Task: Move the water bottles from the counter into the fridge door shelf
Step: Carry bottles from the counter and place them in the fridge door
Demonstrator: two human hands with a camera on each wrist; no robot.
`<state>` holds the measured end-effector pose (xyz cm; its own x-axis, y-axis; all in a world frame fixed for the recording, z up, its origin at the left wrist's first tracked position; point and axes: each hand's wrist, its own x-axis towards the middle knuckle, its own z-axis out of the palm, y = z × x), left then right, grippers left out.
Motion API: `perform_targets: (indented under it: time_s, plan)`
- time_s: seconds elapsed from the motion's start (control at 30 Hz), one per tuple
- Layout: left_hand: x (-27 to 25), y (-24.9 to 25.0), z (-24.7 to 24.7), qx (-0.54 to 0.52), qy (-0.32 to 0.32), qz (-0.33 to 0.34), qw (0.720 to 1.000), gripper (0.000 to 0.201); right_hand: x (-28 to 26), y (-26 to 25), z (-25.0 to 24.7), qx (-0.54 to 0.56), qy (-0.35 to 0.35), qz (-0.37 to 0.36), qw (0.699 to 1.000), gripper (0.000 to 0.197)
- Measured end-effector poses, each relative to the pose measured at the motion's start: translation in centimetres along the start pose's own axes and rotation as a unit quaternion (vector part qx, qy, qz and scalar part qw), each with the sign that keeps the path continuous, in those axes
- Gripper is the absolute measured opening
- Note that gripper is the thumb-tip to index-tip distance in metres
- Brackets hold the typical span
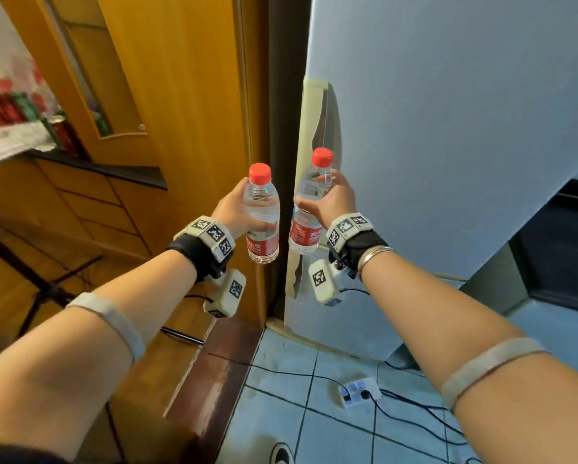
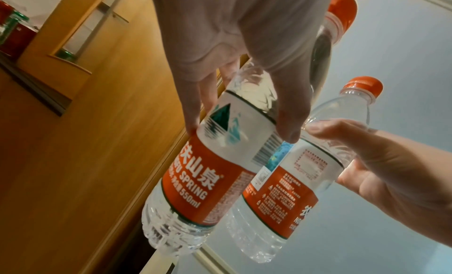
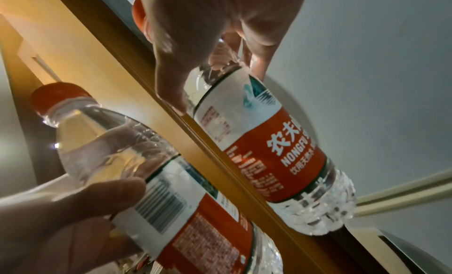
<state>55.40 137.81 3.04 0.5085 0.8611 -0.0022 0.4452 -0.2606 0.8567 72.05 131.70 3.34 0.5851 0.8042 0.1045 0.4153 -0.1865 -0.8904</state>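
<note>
I carry two clear water bottles with red caps and red-white labels. My left hand (image 1: 239,211) grips the left bottle (image 1: 262,226) around its upper body, held upright in front of a wooden door. My right hand (image 1: 327,200) grips the right bottle (image 1: 309,209) at its shoulder, close to the fridge door (image 1: 448,128) and its cream handle (image 1: 309,128). The fridge door looks shut; no shelf is visible. In the left wrist view, the left bottle (image 2: 212,172) sits beside the right bottle (image 2: 293,181). In the right wrist view, the right bottle (image 3: 276,152) is next to the left bottle (image 3: 151,181).
A wooden door (image 1: 187,95) stands left of the fridge. At far left a counter (image 1: 96,169) holds red and green cans (image 1: 16,108). On the tiled floor lie a power strip (image 1: 359,391) and black cables. A tripod leg (image 1: 43,289) stands at lower left.
</note>
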Motion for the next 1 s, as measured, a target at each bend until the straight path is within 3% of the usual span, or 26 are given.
perform_targets:
  time_s: [0.1, 0.23, 0.4, 0.53, 1.0]
  plan:
    - [2.7, 0.1, -0.3, 0.006, 0.009, 0.003, 1.000, 0.075, 3.5, -0.6, 0.7, -0.031, 0.013, -0.037, 0.999, 0.072]
    - [5.4, 0.0, -0.8, 0.001, 0.007, -0.003, 1.000, 0.075, 7.2, -1.1, 2.0, -0.054, 0.019, -0.036, 0.998, 0.087]
    - [7.9, -0.3, -1.5, 0.002, 0.005, -0.015, 1.000, 0.073, 10.1, -1.4, 2.6, -0.088, 0.057, -0.027, 0.994, 0.073]
    - [9.2, -0.6, -1.7, 0.006, 0.003, -0.023, 1.000, 0.077, 11.6, -1.4, 2.8, -0.106, 0.032, -0.032, 0.993, 0.064]
    - [9.5, -1.4, -2.2, 0.023, 0.003, -0.014, 1.000, 0.075, 10.9, -2.0, 3.0, -0.133, 0.026, -0.039, 0.990, 0.062]
